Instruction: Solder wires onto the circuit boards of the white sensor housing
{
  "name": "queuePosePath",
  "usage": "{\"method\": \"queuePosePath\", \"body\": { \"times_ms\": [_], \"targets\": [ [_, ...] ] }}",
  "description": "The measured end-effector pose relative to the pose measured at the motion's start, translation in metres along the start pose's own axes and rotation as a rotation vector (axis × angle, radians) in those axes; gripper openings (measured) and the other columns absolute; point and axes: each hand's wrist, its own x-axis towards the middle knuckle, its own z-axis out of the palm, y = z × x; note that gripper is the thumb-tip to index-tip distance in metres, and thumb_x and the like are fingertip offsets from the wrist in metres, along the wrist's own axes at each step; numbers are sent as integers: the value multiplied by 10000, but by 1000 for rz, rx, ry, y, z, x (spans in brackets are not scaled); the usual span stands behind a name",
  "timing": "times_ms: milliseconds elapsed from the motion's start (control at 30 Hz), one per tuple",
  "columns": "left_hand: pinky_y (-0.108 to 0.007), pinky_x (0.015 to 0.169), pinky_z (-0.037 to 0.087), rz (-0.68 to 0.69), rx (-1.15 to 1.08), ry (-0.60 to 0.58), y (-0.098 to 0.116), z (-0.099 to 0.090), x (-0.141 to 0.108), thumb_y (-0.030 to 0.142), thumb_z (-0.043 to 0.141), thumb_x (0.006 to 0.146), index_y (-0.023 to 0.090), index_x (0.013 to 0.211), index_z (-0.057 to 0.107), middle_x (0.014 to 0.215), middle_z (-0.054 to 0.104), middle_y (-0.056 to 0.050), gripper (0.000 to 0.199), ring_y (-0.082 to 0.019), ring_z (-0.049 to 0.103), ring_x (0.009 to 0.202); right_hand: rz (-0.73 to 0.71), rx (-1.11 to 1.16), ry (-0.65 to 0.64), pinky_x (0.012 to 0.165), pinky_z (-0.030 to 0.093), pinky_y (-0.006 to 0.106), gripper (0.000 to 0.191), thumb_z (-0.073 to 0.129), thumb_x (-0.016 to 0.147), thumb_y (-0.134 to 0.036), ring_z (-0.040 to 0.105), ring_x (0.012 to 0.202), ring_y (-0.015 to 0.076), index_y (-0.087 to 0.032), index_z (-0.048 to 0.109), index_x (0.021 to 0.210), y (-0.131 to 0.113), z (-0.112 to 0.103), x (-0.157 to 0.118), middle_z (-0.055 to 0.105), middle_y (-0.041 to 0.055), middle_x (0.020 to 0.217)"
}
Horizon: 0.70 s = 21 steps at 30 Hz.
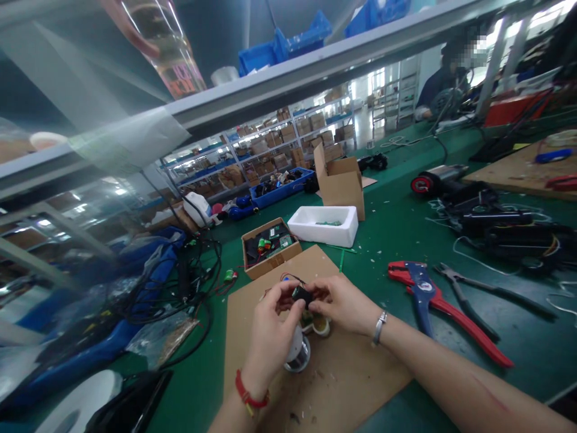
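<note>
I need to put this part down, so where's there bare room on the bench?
The green mat is mostly bare between the white foam box and the red-and-blue wire strippers. The cardboard sheet has room right of the spool, under your right hand. It's crowded left, around the black cables, and far right, among the wired parts.

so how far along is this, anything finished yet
Nothing clearly looks finished on the cardboard sheet. In hand: the left hand and right hand hold a small black part with thin red wire. Seemingly left: more small circuit boards sit in the open cardboard box, and a wire spool stands beside the hands.
</note>
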Motion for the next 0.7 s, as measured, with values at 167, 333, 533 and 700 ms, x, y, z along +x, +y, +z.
{"method": "queuePosePath", "body": {
  "times_ms": [167, 333, 533, 700],
  "targets": [
    [-298, 848, 485, 28, 26, -6, -3, -2, 4, 258, 564, 850, 194, 1091, 649, 1086, 630, -67, 263, -176, 604, 976, 3, -50, -16, 579, 405, 233, 253, 604, 759, -142, 616, 668, 168, -122, 664, 1004, 2, 2, -1, 664, 27, 699],
    [-296, 778, 487, 23, 49, -13, 0, 1, 6, 205, 602, 799, 190, 1090, 640, 1048, 614, -66, 294, -175, 600, 899, -4, -62, 16, 628, 427, 213, 298, 615, 751, -140, 628, 747, 152, -115, 626, 1048, 2, 4, -1, 678, 53, 842],
    [-267, 703, 488, -8, -26, -21, -1, 0, 9, 327, 525, 878, 140, 962, 617, 879, 644, -55, 225, -156, 615, 775, 29, -136, 62, 586, 381, 208, 289, 658, 704, -101, 596, 672, 135, -128, 634, 991, -2, 1, -1, 657, 16, 728],
    [-279, 791, 466, 27, -66, 61, -3, -2, 14, 323, 527, 878, 143, 881, 598, 946, 628, -60, 193, -166, 595, 889, 4, -195, 58, 527, 318, 203, 93, 651, 674, -89, 548, 590, 117, -146, 638, 747, -1, -1, -4, 627, -4, 650]
  ]
}}
